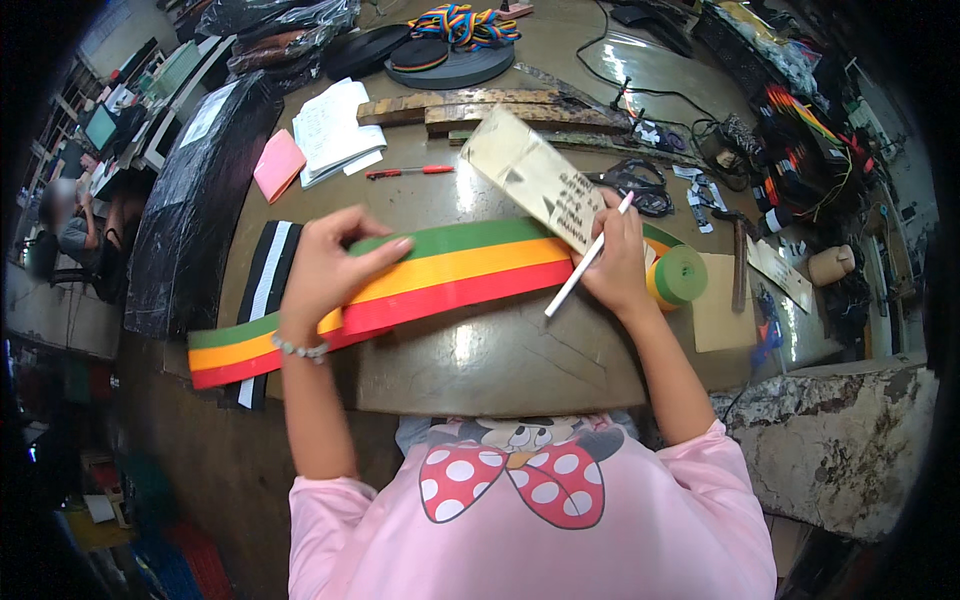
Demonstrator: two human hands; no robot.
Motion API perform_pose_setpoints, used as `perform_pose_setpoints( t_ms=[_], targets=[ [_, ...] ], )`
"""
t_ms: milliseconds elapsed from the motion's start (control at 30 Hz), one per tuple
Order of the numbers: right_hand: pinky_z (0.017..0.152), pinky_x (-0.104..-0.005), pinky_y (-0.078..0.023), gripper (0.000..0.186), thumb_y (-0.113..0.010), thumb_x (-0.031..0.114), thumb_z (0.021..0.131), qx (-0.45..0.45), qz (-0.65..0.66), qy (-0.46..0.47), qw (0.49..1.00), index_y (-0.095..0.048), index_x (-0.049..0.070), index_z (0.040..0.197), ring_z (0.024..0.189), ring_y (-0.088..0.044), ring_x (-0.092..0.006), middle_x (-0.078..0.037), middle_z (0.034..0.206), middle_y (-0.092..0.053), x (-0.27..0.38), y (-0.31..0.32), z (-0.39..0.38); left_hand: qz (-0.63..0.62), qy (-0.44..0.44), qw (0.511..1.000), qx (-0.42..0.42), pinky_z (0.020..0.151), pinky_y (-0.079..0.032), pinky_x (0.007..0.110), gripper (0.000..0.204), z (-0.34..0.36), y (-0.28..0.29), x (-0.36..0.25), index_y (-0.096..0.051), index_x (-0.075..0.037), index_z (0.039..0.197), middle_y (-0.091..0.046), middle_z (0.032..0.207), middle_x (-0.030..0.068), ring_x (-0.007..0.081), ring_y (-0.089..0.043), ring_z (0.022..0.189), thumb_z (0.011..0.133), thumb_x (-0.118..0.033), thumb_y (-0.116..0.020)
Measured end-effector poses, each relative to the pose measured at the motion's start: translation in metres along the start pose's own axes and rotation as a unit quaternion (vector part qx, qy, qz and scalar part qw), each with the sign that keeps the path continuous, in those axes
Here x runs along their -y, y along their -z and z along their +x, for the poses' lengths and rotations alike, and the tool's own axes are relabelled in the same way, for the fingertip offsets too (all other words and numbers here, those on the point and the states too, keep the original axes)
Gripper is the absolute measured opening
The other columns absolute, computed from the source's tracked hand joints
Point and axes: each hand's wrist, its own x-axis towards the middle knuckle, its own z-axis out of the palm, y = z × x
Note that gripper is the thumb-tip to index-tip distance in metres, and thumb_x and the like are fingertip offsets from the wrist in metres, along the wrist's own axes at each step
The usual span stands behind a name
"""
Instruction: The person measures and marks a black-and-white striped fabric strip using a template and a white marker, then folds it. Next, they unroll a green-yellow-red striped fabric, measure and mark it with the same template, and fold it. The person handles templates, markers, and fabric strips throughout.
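A wide elastic-looking band (460,262) in green, yellow and red stripes stretches across the table in front of me. My left hand (335,265) grips it near its left part, thumb over the green edge. The band's free end hangs to the left, past my wrist. In my right hand (615,262) is a slim white pen (577,275), slanting down to the left. That hand also rests against a long cream card (515,160) with handwriting, which overlaps the band. Just right of it sits the rolled part of the band (680,275).
A red pen (410,172), folded papers (338,130) and a pink pad (279,166) lie beyond the band. Wooden bars (500,108) and coiled bands (450,65) are farther back. Black scissors (640,185) and brown card (725,305) are at right; a wrapped black bundle (200,210) stands left.
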Motion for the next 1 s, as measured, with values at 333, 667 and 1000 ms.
perform_pose_setpoints(
  t_ms=[333,667,1000],
  targets=[
    [0.111,-0.0534,-0.032,0.021,-0.063,0.003,0.079,0.214,-0.195,0.121,0.950,-0.051,0.006,0.096,0.127,-0.049,-0.0349,-0.018,0.133,-0.057,0.003,0.027,-0.004,0.321,0.026,0.947,0.013,0.083,-0.037,0.039,0.030,-0.019,0.039,0.068,-0.075,-0.008,0.083,-0.065,0.077,0.0071,0.0252,-0.053,0.087,0.071,-0.034,-0.083],
    [0.109,-0.0541,-0.035,0.022,-0.060,0.016,0.087,0.332,-0.092,0.177,0.922,-0.054,0.009,0.106,0.120,-0.052,-0.0387,-0.018,0.125,-0.059,0.040,-0.035,0.022,0.241,-0.029,0.970,-0.021,0.082,-0.050,0.042,0.010,-0.026,-0.030,0.073,-0.066,-0.001,0.090,-0.061,0.090,0.0137,0.0333,-0.060,0.094,0.080,0.001,-0.064],
    [0.117,-0.0530,-0.025,0.052,-0.076,0.049,0.077,0.331,-0.003,0.105,0.938,-0.063,0.010,0.111,0.134,-0.042,-0.0378,-0.015,0.144,-0.051,0.015,-0.022,0.013,0.174,-0.099,0.978,0.066,0.108,-0.032,0.042,0.044,-0.043,-0.021,0.079,-0.072,-0.015,0.105,-0.061,0.129,0.0018,0.0258,-0.050,0.123,0.069,-0.039,-0.082]
  ],
)
